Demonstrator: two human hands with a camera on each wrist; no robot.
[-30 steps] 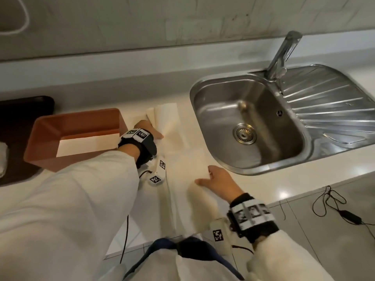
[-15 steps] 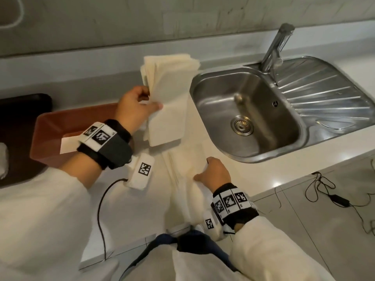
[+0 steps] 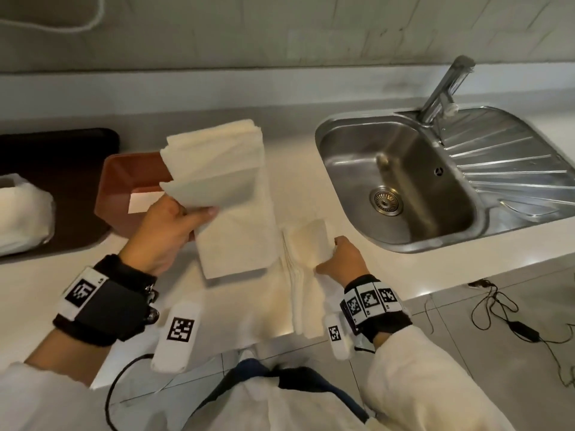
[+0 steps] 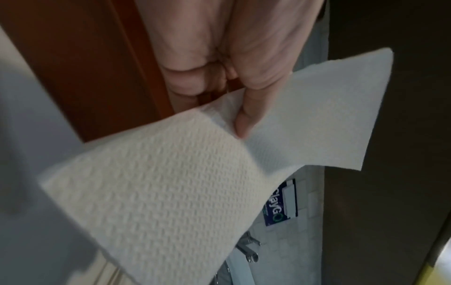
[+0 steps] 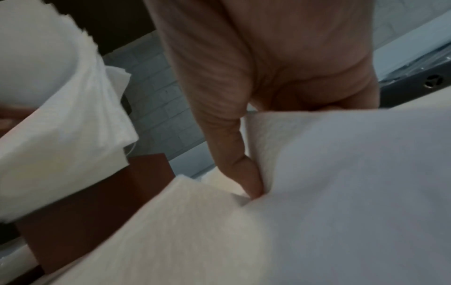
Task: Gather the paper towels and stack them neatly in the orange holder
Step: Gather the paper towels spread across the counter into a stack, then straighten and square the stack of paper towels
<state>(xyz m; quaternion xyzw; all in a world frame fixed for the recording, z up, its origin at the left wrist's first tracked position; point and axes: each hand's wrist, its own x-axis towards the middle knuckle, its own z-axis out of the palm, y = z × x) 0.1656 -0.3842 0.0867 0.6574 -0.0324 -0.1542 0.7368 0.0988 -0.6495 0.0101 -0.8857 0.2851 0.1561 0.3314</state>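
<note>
My left hand grips a thick bundle of folded white paper towels raised above the counter, thumb on top. The bundle hangs just right of the orange holder, which has one white sheet on its bottom. More paper towels lie in a loose pile on the white counter by its front edge. My right hand pinches the top sheets of that pile and lifts their far end; the thumb presses into the fold.
A steel sink with a tap and ribbed drainer lies right of the pile. A dark tray with a white plastic-wrapped pack sits at the left. Black cables trail on the floor.
My left hand lifted the bundle off the counter and now holds it beside the holder. My right hand went from flat on the pile to pinching and raising its top sheets.
</note>
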